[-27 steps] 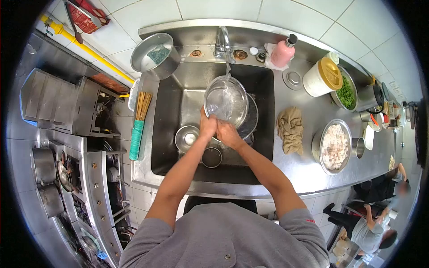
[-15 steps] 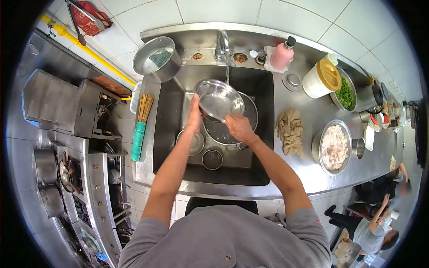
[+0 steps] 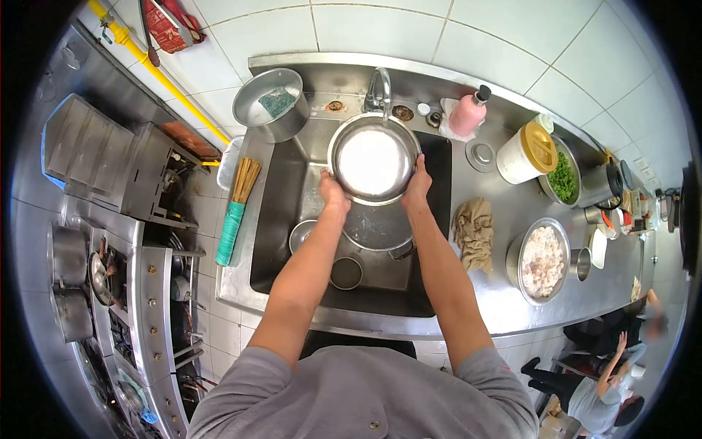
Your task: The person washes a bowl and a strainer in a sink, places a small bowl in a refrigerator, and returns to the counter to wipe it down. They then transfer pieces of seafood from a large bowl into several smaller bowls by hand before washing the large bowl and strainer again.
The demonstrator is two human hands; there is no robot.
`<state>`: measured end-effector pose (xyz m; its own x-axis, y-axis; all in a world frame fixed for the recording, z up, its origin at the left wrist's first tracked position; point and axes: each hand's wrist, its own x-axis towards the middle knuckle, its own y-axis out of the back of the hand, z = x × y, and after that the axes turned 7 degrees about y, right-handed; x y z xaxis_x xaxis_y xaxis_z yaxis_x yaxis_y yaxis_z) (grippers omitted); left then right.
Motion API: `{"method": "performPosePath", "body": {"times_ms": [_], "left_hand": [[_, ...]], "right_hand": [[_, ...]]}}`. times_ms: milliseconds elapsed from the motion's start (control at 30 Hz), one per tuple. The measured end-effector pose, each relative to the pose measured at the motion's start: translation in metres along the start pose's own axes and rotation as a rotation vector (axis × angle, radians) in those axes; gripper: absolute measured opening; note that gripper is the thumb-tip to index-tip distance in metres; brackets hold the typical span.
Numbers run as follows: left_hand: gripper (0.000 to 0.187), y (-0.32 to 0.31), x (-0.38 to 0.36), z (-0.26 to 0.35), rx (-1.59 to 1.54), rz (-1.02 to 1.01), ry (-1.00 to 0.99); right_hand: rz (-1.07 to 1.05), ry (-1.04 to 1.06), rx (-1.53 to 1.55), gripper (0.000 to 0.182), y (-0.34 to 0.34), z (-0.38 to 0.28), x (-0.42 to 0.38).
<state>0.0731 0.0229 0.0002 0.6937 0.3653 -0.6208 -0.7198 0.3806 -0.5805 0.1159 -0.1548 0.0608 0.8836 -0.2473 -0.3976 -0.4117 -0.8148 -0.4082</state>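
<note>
A shiny steel bowl [image 3: 373,164] is held over the sink [image 3: 291,175], right below the faucet [image 3: 385,91], its inside bright with glare. My left hand [image 3: 333,194] grips its lower left rim, and my right hand [image 3: 418,183] is closed round its right edge. Beneath it in the sink lies a large round pan [image 3: 379,228], partly covered by the bowl. A smaller bowl [image 3: 300,233] sits near my left forearm, which hides part of it. Closer to the front stands a small round container [image 3: 346,274].
A deep pot [image 3: 272,124] with a green scouring pad and a bamboo brush [image 3: 238,212] are left of the sink. On the right are a pink bottle [image 3: 468,113], a brown cloth [image 3: 474,233], a bowl of pale meat [image 3: 541,263] and a yellow-lidded tub [image 3: 523,154]. Two people [image 3: 592,395] are at far right.
The steel bowl has turned from a tilt to face up toward me and lies closer under the faucet. My right hand has moved up and right along its rim. The view has shifted slightly.
</note>
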Motion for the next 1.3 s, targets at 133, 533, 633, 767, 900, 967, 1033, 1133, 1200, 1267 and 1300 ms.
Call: {"method": "performPosePath", "body": {"times_ms": [133,533,633,767,900,967,1033,1133,1200,1267,1300], "left_hand": [[0.063,-0.011,-0.016,0.038,0.159,0.154,-0.151],[0.037,-0.11,-0.046,0.085,1.482,-0.069,-1.082],[0.03,-0.141,-0.081,0.039,1.611,-0.155,-1.407],[0.03,-0.162,-0.094,0.023,1.595,-0.373,-1.567],[0.036,-0.166,-0.097,0.046,1.631,-0.194,-1.227],[0.044,-0.155,-0.083,0.067,1.518,-0.022,-0.977],[0.055,-0.104,-0.03,0.087,1.143,-0.029,-0.588],[0.06,-0.036,-0.007,0.105,0.611,-0.154,-0.087],[0.059,-0.012,-0.028,0.113,0.372,-0.143,-0.05],[0.054,-0.023,-0.076,0.126,0.153,-0.083,-0.182],[0.049,-0.024,-0.086,0.134,0.066,-0.034,-0.271]], "right_hand": [[-0.109,0.053,-0.029,0.044,-0.013,0.015,0.012],[-0.696,0.651,-1.067,0.038,-0.087,-0.045,0.021],[-0.444,0.606,-0.836,0.042,-0.071,-0.053,0.038],[-0.366,0.385,-0.272,0.049,-0.037,-0.043,0.063],[-0.18,0.363,-0.394,0.057,-0.033,-0.054,0.032],[-0.179,0.315,-0.335,0.054,-0.024,-0.04,0.041],[-0.167,0.236,-0.255,0.05,-0.024,-0.035,0.039],[-0.186,0.08,-0.074,0.047,-0.042,-0.025,0.029],[-0.269,0.001,0.076,0.057,-0.057,0.003,0.038],[-0.326,-0.131,0.137,0.056,-0.079,0.024,0.04],[-0.411,-0.192,0.123,0.054,-0.088,0.017,0.031]]}}
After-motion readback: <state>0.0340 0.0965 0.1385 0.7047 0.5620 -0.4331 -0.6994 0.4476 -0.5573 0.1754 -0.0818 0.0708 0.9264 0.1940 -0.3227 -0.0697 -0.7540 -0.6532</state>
